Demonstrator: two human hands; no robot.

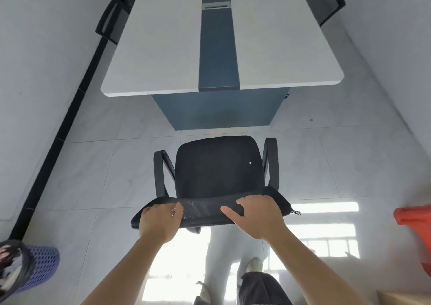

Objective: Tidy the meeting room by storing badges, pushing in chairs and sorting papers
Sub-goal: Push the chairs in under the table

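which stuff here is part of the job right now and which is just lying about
In the job:
black chair, its backrest top gripped by the left hand and right hand
meeting table, ahead of it

Just lying about:
purple mesh basket, on the floor at near left
orange-red object, at the right edge
left side chair and right side chair, at the table's long sides

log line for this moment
left hand grips chair back | right hand grips chair back | chair facing table, not yet pushed in

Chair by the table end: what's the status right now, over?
Left hand and right hand both gripping the chair by its backrest top. Chair facing the table end, not yet pushed in. Only bare floor between them.
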